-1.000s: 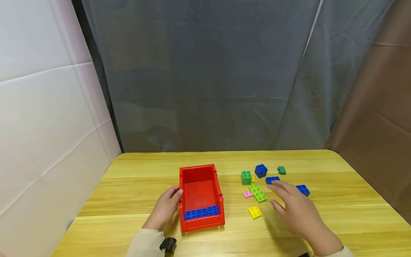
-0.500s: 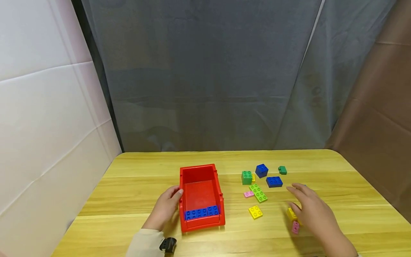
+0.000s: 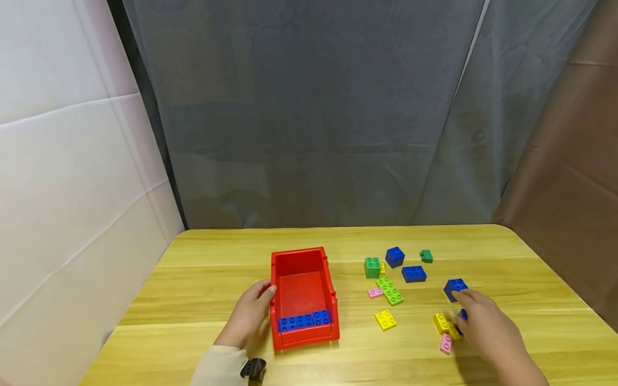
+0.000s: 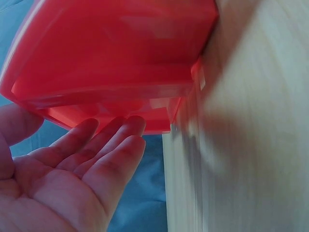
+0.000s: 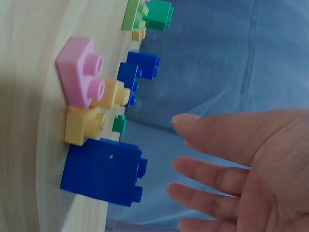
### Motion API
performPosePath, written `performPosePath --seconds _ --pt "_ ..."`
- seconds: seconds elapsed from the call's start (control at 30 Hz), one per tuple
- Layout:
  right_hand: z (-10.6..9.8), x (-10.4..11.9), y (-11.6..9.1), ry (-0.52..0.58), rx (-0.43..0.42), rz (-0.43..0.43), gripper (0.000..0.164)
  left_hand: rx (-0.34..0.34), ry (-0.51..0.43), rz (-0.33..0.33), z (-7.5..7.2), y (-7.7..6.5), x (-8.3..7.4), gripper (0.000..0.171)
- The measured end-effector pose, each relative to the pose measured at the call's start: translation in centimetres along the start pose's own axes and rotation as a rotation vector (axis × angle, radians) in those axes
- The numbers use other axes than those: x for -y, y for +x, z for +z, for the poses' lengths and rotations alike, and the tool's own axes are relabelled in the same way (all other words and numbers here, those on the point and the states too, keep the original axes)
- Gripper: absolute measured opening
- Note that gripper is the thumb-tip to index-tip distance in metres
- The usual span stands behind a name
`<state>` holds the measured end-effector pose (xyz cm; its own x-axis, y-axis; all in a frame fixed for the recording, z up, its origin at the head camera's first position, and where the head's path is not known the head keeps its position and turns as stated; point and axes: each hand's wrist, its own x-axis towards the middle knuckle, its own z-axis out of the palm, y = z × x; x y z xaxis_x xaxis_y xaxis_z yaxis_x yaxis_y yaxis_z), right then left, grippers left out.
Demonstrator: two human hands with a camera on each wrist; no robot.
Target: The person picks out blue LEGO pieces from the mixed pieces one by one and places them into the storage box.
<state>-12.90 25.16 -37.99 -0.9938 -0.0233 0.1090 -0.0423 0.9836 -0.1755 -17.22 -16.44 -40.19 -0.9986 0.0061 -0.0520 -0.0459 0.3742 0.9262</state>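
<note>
A red bin (image 3: 277, 279) sits on the wooden table (image 3: 203, 279) with a row of blue bricks (image 3: 304, 320) at its near end. My left hand (image 3: 260, 300) rests against the bin's left wall (image 4: 111, 53), and its fingers (image 4: 123, 130) lie straight. My right hand (image 3: 470, 311) hovers open, holding nothing, over a cluster on the right. That cluster holds a blue brick (image 3: 455, 288), a yellow brick (image 3: 440, 321), a pink brick (image 3: 446, 343) and a small blue piece partly hidden under the fingers. In the right wrist view a large blue brick (image 5: 104, 171) lies closest to the fingertips (image 5: 186, 121).
More loose bricks lie between bin and right hand: a green cube (image 3: 372, 267), a blue cube (image 3: 395, 257), a flat blue brick (image 3: 413, 274), a small dark green piece (image 3: 426, 256), a lime plate (image 3: 389, 290), a pink piece (image 3: 374, 292) and a yellow brick (image 3: 385, 319). A grey curtain hangs behind the table.
My right hand has moved right and nearer, from the flat blue brick to the right-hand cluster, uncovering the yellow and pink bricks. The left hand and bin have stayed put.
</note>
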Motion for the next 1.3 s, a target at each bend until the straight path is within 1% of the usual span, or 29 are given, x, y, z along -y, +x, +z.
performPosePath --seconds 0.27,0.5,0.67,0.83,1.0,1.3 --pt "0.3 -1.1 0.3 -0.013 0.088 0.043 0.050 -0.008 -0.016 -0.016 0.1 -0.2 0.2 0.042" --pt "0.9 -1.8 0.5 -0.033 0.157 0.054 0.047 -0.013 -0.004 -0.005 0.1 -0.4 0.6 0.044" --pt "1.2 -2.2 0.8 -0.010 0.198 0.053 0.044 -0.014 -0.001 -0.019 0.1 -0.4 0.6 0.043" --pt "1.5 -2.7 1.2 0.019 0.236 0.065 0.042 -0.011 -0.013 -0.008 0.1 -0.3 0.6 0.044" --pt "1.8 -3.1 1.5 0.041 0.247 0.082 0.043 -0.016 -0.019 0.012 0.1 -0.2 0.5 0.042" --pt "1.8 -3.2 1.6 0.064 0.244 0.096 0.043 -0.018 -0.015 0.019 0.1 -0.1 0.0 0.042"
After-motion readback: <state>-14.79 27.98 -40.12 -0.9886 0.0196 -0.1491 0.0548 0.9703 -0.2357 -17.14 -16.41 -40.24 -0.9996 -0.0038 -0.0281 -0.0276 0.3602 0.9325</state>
